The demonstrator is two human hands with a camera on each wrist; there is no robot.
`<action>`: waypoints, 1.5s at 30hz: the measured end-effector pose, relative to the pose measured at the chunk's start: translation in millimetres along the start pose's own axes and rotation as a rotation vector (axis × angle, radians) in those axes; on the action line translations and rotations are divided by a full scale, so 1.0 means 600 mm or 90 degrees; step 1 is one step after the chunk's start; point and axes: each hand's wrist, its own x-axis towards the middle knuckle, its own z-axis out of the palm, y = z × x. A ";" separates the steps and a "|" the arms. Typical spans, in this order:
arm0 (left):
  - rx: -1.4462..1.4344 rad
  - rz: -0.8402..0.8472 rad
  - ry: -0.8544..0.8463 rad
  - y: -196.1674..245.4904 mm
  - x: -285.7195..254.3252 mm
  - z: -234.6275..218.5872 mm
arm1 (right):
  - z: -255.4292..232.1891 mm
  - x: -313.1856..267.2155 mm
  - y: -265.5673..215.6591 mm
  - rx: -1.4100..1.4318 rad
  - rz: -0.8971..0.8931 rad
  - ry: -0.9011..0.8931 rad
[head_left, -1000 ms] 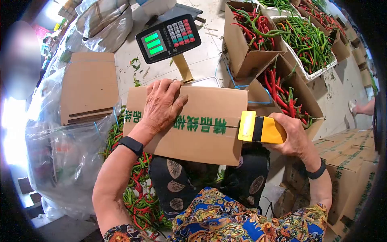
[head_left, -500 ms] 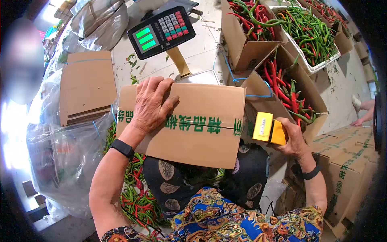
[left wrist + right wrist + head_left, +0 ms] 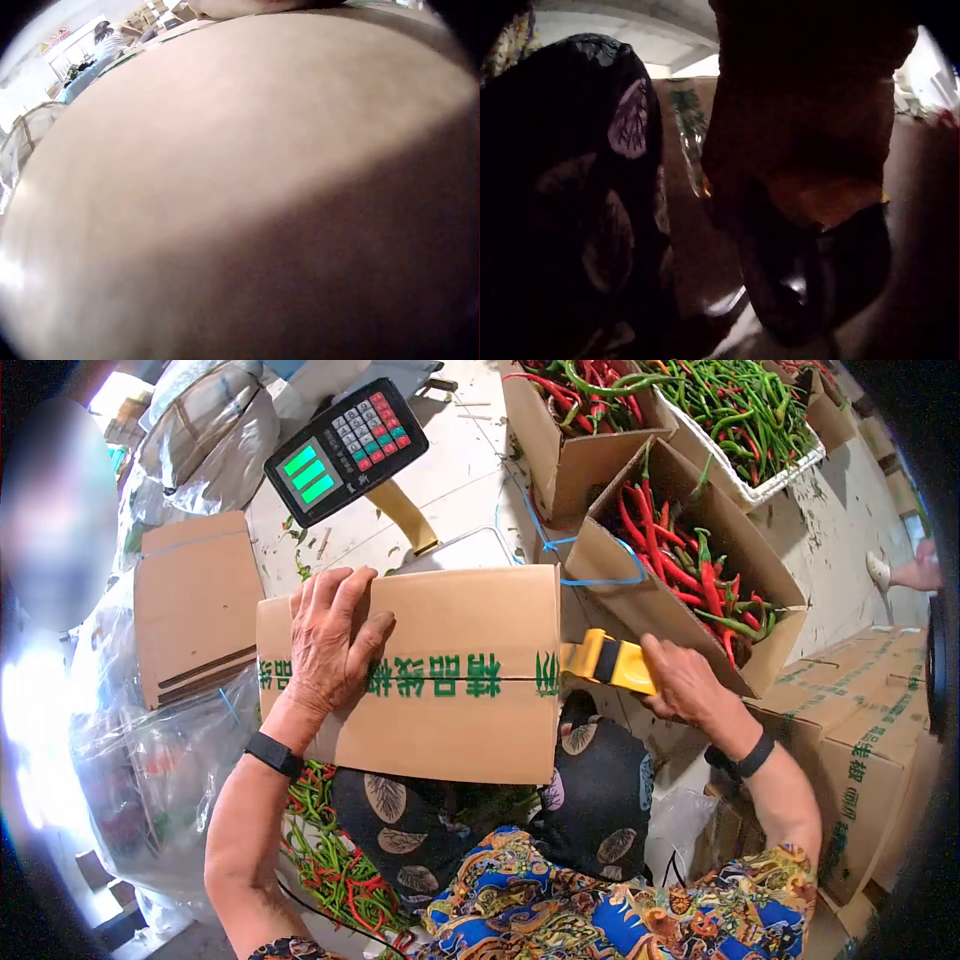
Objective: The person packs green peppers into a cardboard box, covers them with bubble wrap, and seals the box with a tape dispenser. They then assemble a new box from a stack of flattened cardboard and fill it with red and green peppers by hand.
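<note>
A cardboard box with green printed characters lies across the person's lap, its two top flaps meeting along a seam. The left hand rests on the box's left part, fingertips at the far edge and thumb apart on top. In the right hand is a yellow tape dispenser with a black band, gripped beside the box's right end, its front at the seam. In the right wrist view, a shiny strip of clear tape runs down the box's end, and the hand is dark.
A scale display stands beyond the box. Open boxes of red chillies and a white crate of green chillies are at the right. Flattened cardboard lies left, stacked boxes lower right. Loose chillies lie beside the left leg.
The tape dispenser swung away from the box's right end, tilting, and is now back close against it, lower in angle. Box and left hand have shifted left in view.
</note>
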 end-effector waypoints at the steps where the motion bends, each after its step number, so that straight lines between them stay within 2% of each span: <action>1: 0.004 -0.005 0.000 0.001 0.001 -0.002 | -0.013 0.022 -0.028 -0.059 -0.001 0.007; 2: 0.002 -0.004 -0.004 0.002 0.002 -0.003 | -0.023 0.047 -0.054 -0.117 -0.001 0.014; 4: -0.009 -0.023 0.009 0.007 0.001 -0.001 | -0.055 0.089 -0.105 -0.162 -0.082 0.040; 6: -0.001 -0.020 0.023 0.004 0.003 0.004 | -0.067 0.120 -0.119 -0.174 -0.101 -0.037; 7: -0.001 -0.015 0.021 0.003 0.006 0.006 | -0.055 0.121 -0.118 -0.197 -0.098 0.016; 11: 0.008 0.002 0.011 -0.007 0.006 0.013 | -0.053 0.115 -0.119 -0.167 -0.031 -0.030; 14: 0.028 -0.012 0.015 -0.007 0.000 0.012 | -0.039 0.064 -0.124 -0.098 0.018 0.035; 15: 0.024 -0.020 0.006 0.000 -0.002 0.011 | -0.010 0.065 -0.121 -0.141 0.067 0.050; 16: 0.018 -0.028 -0.008 0.006 -0.007 0.012 | -0.003 0.070 -0.120 -0.128 0.067 0.043; 17: 0.016 -0.019 0.008 0.009 -0.007 0.014 | -0.007 0.088 -0.111 -0.162 -0.029 0.046; 18: 0.017 -0.016 0.006 0.008 -0.010 0.014 | -0.016 0.094 -0.108 -0.201 -0.120 0.054; 20: 0.040 -0.018 0.002 0.001 0.001 0.016 | 0.046 0.079 -0.109 -0.764 -0.256 0.184; 21: 0.044 -0.029 0.000 -0.001 -0.001 0.016 | 0.153 0.103 -0.098 -0.532 -0.214 -0.041; 22: 0.050 -0.010 0.013 -0.001 -0.002 0.009 | 0.261 0.129 -0.061 -0.282 -0.164 -0.052; 23: 0.047 -0.018 0.020 -0.005 -0.001 0.005 | 0.213 0.129 -0.077 -0.173 -0.039 -0.220; 24: 0.030 -0.014 0.000 0.001 -0.006 0.008 | 0.251 0.100 -0.039 -0.250 -0.158 -0.019; 25: 0.021 -0.016 -0.023 0.009 -0.016 0.012 | 0.258 0.091 -0.007 -0.103 -0.054 -0.036; 26: 0.028 -0.018 -0.015 0.010 -0.008 0.010 | 0.206 0.065 -0.001 -0.080 -0.030 -0.050; 27: 0.035 -0.016 -0.007 0.011 0.000 0.007 | 0.179 0.041 0.028 -0.045 -0.089 -0.069; 28: 0.036 -0.010 -0.004 0.011 0.005 0.004 | 0.183 0.011 0.056 0.133 -0.096 0.007; 30: 0.042 -0.009 -0.013 0.011 0.002 0.003 | 0.195 -0.016 0.091 0.286 0.059 -0.133; 31: 0.047 -0.013 -0.012 0.010 0.004 0.005 | 0.201 -0.011 0.095 0.293 0.063 -0.132; 33: 0.048 -0.015 -0.020 0.009 0.008 0.005 | 0.204 0.026 0.086 0.327 0.245 -0.314; 35: 0.047 -0.021 -0.027 0.006 0.004 0.006 | 0.112 0.061 -0.020 0.442 0.227 0.145; 36: 0.045 -0.010 -0.013 0.005 0.002 0.008 | 0.095 0.090 -0.045 0.465 0.132 0.334; 37: 0.044 0.000 0.003 0.003 0.003 0.009 | 0.058 0.113 -0.087 0.670 0.128 0.420; 38: 0.048 -0.002 0.006 0.003 0.005 0.009 | 0.052 0.148 -0.116 0.765 0.089 0.503; 39: 0.037 -0.013 -0.001 0.006 0.006 0.007 | 0.050 0.168 -0.146 0.694 0.062 0.523; 40: 0.025 -0.025 -0.008 0.007 0.005 0.006 | 0.094 0.197 -0.161 0.616 0.028 0.531; 43: 0.019 -0.027 0.012 0.001 0.023 0.008 | 0.164 0.252 -0.147 0.579 -0.024 0.540; 45: 0.038 -0.013 0.028 0.005 0.024 0.011 | 0.212 0.257 -0.138 0.507 0.058 0.601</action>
